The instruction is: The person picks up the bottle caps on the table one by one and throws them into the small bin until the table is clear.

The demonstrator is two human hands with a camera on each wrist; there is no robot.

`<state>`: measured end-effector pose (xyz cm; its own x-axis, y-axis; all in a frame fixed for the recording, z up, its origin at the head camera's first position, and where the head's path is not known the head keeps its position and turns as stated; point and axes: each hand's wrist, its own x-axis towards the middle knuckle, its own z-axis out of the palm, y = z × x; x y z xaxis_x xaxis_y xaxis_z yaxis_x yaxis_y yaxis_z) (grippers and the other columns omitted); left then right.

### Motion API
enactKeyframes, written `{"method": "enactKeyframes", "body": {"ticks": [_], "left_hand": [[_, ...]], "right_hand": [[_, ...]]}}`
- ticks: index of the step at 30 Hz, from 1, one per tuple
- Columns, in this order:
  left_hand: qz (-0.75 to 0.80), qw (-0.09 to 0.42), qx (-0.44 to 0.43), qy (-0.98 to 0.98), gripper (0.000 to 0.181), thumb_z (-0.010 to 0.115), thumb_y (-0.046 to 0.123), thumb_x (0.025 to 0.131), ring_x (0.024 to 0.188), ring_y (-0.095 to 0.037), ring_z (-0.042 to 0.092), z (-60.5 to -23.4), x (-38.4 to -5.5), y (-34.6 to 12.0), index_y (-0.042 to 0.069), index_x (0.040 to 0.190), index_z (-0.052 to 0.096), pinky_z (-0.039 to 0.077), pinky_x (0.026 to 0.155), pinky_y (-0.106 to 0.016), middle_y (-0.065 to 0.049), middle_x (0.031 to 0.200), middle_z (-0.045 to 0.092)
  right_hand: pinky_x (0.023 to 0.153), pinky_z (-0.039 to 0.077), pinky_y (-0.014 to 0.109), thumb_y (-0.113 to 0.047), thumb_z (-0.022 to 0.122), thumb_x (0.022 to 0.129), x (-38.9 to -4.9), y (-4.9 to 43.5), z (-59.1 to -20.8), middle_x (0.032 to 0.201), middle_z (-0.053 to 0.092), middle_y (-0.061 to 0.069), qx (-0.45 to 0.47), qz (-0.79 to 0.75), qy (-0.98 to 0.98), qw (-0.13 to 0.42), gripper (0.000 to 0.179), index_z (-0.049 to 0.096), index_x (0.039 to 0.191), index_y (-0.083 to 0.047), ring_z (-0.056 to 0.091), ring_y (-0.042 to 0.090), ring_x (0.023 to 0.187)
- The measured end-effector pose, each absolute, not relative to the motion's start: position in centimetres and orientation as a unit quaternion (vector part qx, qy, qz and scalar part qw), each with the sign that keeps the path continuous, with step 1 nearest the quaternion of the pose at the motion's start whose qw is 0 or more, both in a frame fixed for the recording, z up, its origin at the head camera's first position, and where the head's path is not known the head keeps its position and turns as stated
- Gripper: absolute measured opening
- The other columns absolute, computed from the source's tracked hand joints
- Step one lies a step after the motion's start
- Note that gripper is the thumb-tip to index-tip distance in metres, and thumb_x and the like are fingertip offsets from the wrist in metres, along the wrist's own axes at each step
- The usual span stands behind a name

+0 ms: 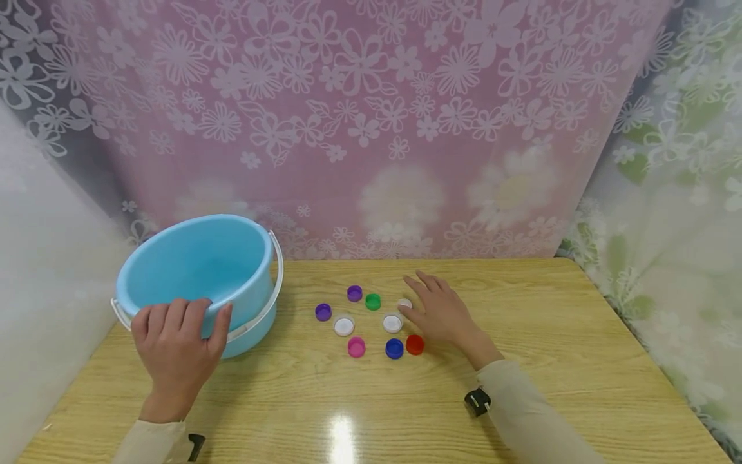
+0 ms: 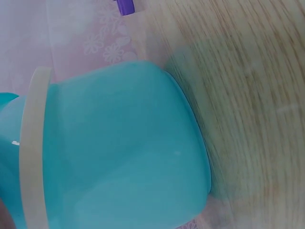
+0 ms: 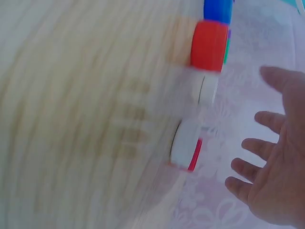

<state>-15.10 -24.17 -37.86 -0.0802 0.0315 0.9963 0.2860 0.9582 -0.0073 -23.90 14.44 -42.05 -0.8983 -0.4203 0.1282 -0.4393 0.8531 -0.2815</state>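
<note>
A light-blue bucket point(image 1: 249, 303) with a white handle point(image 1: 281, 264) is at the left of the table. My left hand point(image 1: 176, 341) grips its near rim, the fingers over the edge and the thumb to the right. The left wrist view is mostly filled by the bucket's side point(image 2: 124, 152). Over the back of a scatter of bottle caps, my right hand point(image 1: 443, 312) spreads its fingers with nothing in them. Closest to it is a white cap point(image 1: 404, 303), partly overlapped by the thumb. A red cap point(image 3: 208, 45) shows in the right wrist view.
Left of the right hand lie another white cap point(image 1: 392, 323), a blue cap point(image 1: 394, 348), a green cap point(image 1: 373, 301), a pink cap point(image 1: 356, 347) and two purple caps point(image 1: 323, 312). A flowered curtain point(image 1: 377, 129) hangs behind the wooden table point(image 1: 551, 361).
</note>
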Motion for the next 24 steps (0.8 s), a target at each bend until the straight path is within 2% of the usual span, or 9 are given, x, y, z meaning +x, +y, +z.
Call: {"method": "enactKeyframes", "body": {"ticks": [5, 13, 24], "left_hand": [[-0.096, 0.667, -0.107, -0.731, 0.047, 0.054, 0.044, 0.09, 0.059, -0.04, 0.04, -37.8, -14.9, -24.3, 0.001, 0.07, 0.056, 0.03, 0.072, -0.053, -0.016, 0.06, 0.046], [-0.1, 0.665, -0.109, -0.732, 0.047, 0.055, 0.043, 0.09, 0.059, -0.039, 0.039, -37.9, -14.8, -24.4, 0.001, 0.07, 0.057, 0.029, 0.072, -0.052, -0.015, 0.06, 0.045], [-0.101, 0.662, -0.11, -0.735, 0.045, 0.056, 0.042, 0.089, 0.06, -0.04, 0.04, -38.2, -15.0, -24.4, 0.001, 0.071, 0.058, 0.029, 0.073, -0.053, -0.015, 0.061, 0.047]], "right_hand": [[0.102, 0.03, 0.058, -0.043, 0.054, 0.094, -24.3, 16.1, -42.4, 0.148, 0.034, 0.019, 0.19, 0.157, -0.969, 0.027, 0.063, 0.039, 0.146, -0.01, 0.032, 0.043, 0.132], [0.095, 0.037, 0.06, -0.038, 0.06, 0.09, -24.3, 17.4, -42.5, 0.142, 0.041, 0.021, 0.155, 0.15, -0.976, -0.009, 0.062, 0.044, 0.142, -0.006, 0.038, 0.045, 0.128], [0.077, 0.05, 0.051, -0.036, 0.066, 0.085, -24.4, 17.8, -42.6, 0.124, 0.055, 0.018, 0.122, 0.158, -0.98, -0.022, 0.056, 0.056, 0.131, -0.005, 0.055, 0.038, 0.105]]}}
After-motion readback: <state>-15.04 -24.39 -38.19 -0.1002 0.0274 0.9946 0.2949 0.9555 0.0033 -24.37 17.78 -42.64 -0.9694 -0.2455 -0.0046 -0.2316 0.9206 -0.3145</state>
